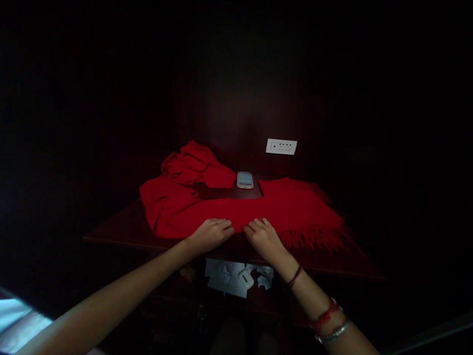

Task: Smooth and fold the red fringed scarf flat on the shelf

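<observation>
A red scarf (236,209) with a fringe at its right end lies spread across the dark table. Its left part bends back toward a crumpled red heap (195,165); whether the two are one piece I cannot tell. My left hand (212,234) is closed at the scarf's near edge, fingers curled on the cloth, a ring on one finger. Just to its right, my right hand (264,239) pinches the same edge. A small gap separates the hands. The fingertips are partly hidden. Behind the fringed end lies a flat red fold of cloth (288,186).
A phone (245,180) lies at the back of the table (118,227), near the wall. A white socket plate (281,146) is on that wall. Below the tabletop, a white case (246,279) sits among papers (226,278). The surroundings are very dark.
</observation>
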`<action>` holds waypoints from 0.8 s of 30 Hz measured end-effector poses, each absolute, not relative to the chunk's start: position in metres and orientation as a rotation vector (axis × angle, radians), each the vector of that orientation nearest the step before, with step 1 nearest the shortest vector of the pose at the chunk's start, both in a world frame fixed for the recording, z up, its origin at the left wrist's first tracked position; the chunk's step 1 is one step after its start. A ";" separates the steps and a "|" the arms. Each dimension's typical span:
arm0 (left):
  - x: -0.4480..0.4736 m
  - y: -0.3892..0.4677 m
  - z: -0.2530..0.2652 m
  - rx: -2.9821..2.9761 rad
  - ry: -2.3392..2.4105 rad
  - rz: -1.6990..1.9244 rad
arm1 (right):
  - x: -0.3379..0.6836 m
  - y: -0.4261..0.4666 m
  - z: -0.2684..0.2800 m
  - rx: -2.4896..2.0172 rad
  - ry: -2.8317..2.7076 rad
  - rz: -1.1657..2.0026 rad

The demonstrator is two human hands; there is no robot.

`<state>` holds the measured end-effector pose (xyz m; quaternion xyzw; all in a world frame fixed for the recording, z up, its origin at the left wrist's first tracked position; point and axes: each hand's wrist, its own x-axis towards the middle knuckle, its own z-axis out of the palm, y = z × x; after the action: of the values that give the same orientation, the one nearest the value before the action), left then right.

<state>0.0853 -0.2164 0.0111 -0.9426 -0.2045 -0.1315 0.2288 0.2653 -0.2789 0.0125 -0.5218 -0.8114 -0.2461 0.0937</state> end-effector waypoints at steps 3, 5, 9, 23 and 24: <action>0.073 -0.213 0.009 -2.584 -0.569 -0.350 | 0.263 -0.278 0.010 -1.570 -2.415 -0.741; 0.062 -0.210 0.007 -2.569 -0.582 -0.342 | 0.265 -0.277 0.009 -1.596 -2.394 -0.748; 0.047 -0.209 0.009 -2.586 -0.636 -0.341 | 0.263 -0.275 0.010 -1.566 -2.407 -0.747; 0.089 -0.144 0.022 -3.075 -0.628 -0.002 | 0.246 -0.268 0.007 -1.473 -2.453 -0.733; 0.085 -0.137 0.018 -3.070 -0.664 0.029 | 0.246 -0.268 0.007 -1.474 -2.452 -0.727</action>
<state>0.0852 -0.1372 0.0183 -0.9773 -0.2115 0.0093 0.0003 0.2458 -0.2684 0.0067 -0.4971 -0.8269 -0.2453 0.0945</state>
